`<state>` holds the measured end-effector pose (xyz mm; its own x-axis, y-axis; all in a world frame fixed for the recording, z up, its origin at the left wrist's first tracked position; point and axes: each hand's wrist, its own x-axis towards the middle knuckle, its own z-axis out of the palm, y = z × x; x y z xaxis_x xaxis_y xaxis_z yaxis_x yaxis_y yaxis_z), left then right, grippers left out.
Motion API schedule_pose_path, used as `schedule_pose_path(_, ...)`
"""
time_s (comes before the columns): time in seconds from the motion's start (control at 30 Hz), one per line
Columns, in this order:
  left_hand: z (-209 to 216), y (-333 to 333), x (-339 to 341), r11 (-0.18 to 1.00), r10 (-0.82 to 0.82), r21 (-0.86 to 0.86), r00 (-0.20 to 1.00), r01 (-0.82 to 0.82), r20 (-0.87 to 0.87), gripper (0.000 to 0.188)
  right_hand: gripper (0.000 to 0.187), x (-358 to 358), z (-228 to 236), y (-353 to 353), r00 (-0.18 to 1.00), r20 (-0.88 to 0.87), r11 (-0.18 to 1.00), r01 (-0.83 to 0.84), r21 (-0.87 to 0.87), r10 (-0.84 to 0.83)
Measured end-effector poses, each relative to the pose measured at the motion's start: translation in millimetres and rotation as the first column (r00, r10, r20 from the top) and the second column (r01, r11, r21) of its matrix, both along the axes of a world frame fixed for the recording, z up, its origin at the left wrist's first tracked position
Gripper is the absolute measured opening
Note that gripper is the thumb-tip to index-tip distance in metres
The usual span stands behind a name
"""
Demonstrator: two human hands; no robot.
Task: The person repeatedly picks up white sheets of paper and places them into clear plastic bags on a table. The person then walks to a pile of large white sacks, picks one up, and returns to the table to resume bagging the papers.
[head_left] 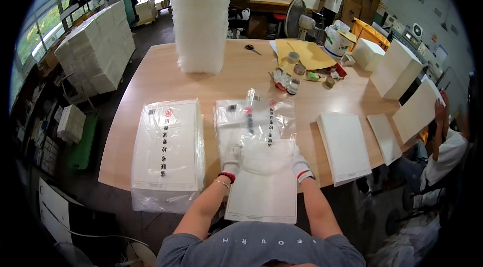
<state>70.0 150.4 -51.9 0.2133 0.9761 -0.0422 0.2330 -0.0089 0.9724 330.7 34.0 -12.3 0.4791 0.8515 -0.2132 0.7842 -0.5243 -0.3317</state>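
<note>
In front of me a stack of white paper (pixel 261 191) lies partly inside a transparent plastic bag (pixel 282 118) printed with dark lettering and a red mark. My left hand (pixel 231 159), in a white glove, closes on the left side of the bag's near end. On the opposite side, my gloved right hand (pixel 300 162) grips the bag's edge beside the paper. Both hands' fingertips are partly hidden by plastic. A pile of filled plastic bags of paper (pixel 168 141) rests to the left. At right sits another white paper stack (pixel 344 146).
A tall stack of translucent plastic bags (pixel 198 20) stands at the table's far left. Scissors (pixel 252 49), jars (pixel 296 78), yellow envelopes (pixel 309 53) and a white bucket (pixel 337 40) lie farther back. A seated person at right holds a large paper stack (pixel 417 111).
</note>
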Motion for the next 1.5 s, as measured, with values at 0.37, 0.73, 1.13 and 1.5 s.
schedule_pose_path(0.37, 78, -156, -64, 0.966, -0.201, -0.039, 0.642, 0.257, -0.74, 0.029, 0.066, -64, 77, -140, 0.971, -0.218, 0.989, -0.12, -0.083, 0.099)
schedule_pose_path(0.73, 109, -209, -75, 0.994, -0.066, -0.101, 0.977, 0.047, -0.2, 0.003, 0.033, -72, 61, -203, 0.999, -0.053, 0.926, 0.018, 0.377, 0.002)
schedule_pose_path(1.13, 172, -191, -80, 0.747, -0.488, 0.454, 0.864, 0.486, -0.12, 0.011, 0.032, -97, 25, -180, 0.08, -0.995, 0.832, 0.547, 0.096, 0.062)
schedule_pose_path(1.5, 138, -114, -285, 0.643, 0.61, 0.182, 0.641, -0.744, 0.466, 0.016, 0.023, -294, 78, -40, -0.265, -0.955, 0.928, -0.303, 0.216, 0.135)
